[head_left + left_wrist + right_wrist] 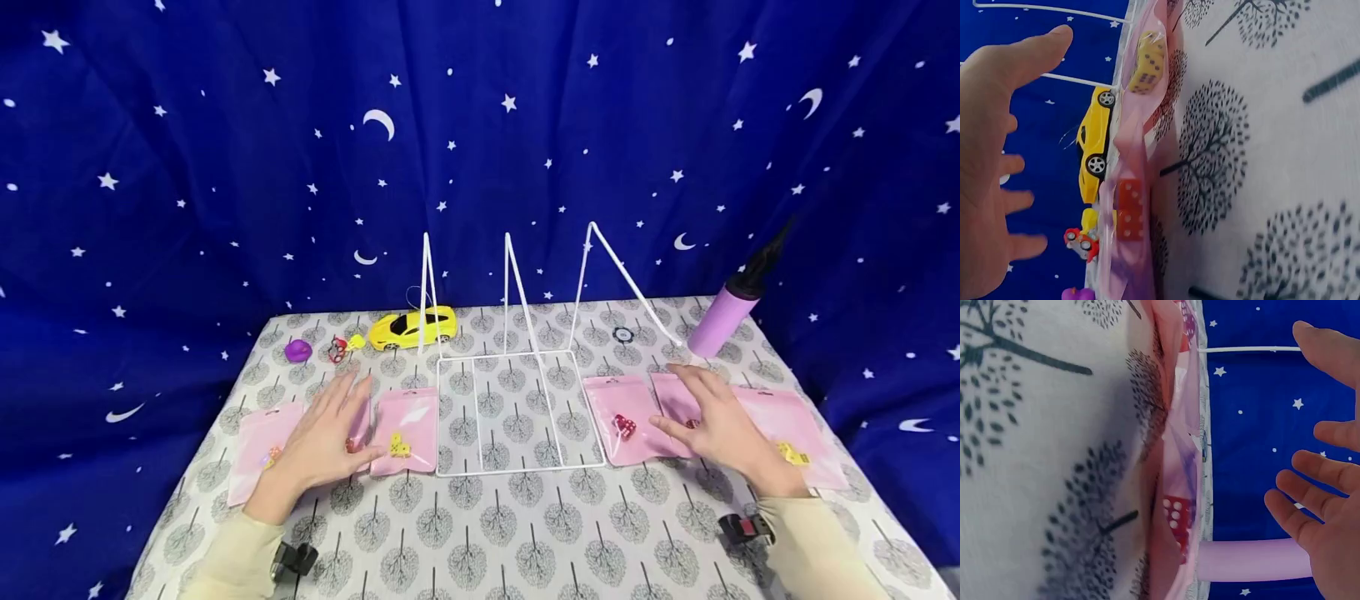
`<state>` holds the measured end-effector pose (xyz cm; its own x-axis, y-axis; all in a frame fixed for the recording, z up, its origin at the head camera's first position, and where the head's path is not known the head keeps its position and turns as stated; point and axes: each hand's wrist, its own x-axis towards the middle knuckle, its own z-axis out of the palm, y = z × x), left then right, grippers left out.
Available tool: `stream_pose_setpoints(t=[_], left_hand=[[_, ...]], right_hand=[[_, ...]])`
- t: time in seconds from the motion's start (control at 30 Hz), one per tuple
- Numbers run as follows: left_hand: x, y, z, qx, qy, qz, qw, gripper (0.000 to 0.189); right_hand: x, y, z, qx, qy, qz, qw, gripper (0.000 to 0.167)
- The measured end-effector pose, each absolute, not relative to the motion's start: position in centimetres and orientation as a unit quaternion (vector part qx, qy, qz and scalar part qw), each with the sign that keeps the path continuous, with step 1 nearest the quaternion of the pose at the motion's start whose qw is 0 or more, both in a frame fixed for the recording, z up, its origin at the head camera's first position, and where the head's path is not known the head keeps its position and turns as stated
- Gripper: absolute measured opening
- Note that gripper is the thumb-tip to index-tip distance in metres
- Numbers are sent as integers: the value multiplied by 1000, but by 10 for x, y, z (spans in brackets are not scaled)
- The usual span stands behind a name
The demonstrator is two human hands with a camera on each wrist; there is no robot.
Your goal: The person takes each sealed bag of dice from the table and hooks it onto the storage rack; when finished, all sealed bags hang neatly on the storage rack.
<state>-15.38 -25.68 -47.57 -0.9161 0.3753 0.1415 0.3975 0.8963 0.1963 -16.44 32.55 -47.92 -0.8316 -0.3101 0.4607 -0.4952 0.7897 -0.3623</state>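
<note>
Head view, logged from my remote post: one left hand [326,433], over the left pink bags [417,410], fingers spread, thumb wide apart; one right hand [723,429], over the right pink bags [600,400], fingers likewise wide. Both wrist views show me each hand apart from its bags. Bags, three left and three right of a white wire rack [521,470], lying on the table [517,542]; nearest the rack, yellow dice [400,447] left, red dice [624,427] right. Far left: purple toy [297,351], yellow car [405,332]. Far right: purple pump [722,323].
</note>
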Motion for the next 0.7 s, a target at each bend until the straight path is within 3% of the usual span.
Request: stream_pose_setpoints(t=[0.43,0.7], left_hand=[[-167,-230,-493,-253,-960,-113,31,111],[-174,-210,-499,-267,-959,-100,10,111]], right_hand=[[-163,316,-489,144,-957,245,50,97],[-166,311,-495,134,-961,242,10,102]])
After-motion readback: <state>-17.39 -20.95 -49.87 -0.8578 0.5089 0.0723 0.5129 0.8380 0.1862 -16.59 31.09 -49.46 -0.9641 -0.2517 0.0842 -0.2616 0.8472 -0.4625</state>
